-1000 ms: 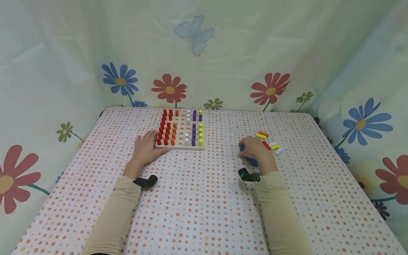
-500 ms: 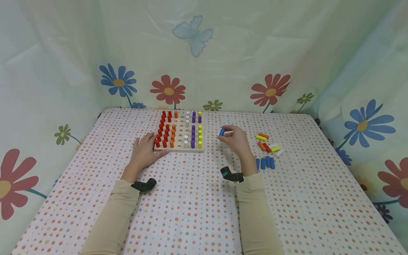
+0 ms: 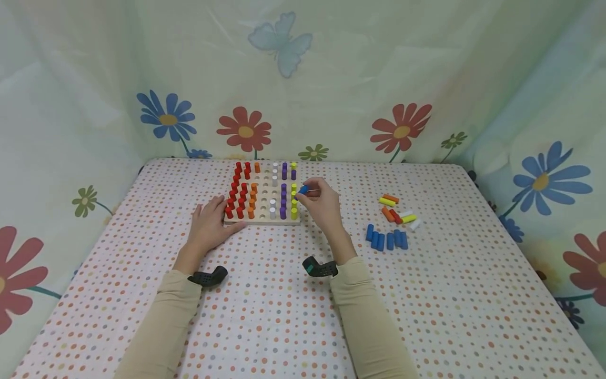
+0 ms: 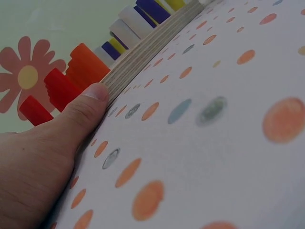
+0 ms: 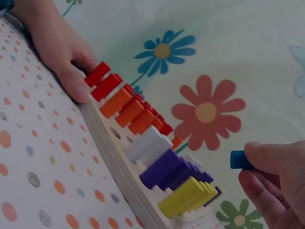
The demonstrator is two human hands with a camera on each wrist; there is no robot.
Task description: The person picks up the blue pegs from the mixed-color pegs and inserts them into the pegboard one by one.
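A wooden pegboard point(image 3: 262, 222) lies on the table, with columns of upright red pegs point(image 3: 230, 212), orange pegs point(image 3: 251, 212), white pegs point(image 3: 272, 212), purple pegs point(image 3: 283, 212) and yellow pegs point(image 3: 294, 213). Bare holes run between the orange and white columns. At the board's front left corner rests the left hand point(image 3: 206, 227), its thumb point(image 4: 83, 112) against the front edge. The right hand point(image 3: 324, 205) pinches a blue peg point(image 5: 238, 160) between thumb and fingers, above the board's right edge. In the right wrist view that peg is apart from the board.
Several loose blue pegs point(image 3: 381, 241) lie right of the board. Behind them are loose orange, red, white and yellow pegs point(image 3: 387, 201). A dotted cloth point(image 3: 274, 316) covers the table, and a flowered curtain point(image 3: 350, 79) stands around its back and sides.
The right hand has picked a blue peg from the loose blue ones and carried it left to the pegboard. The left hand stays at the board's corner.
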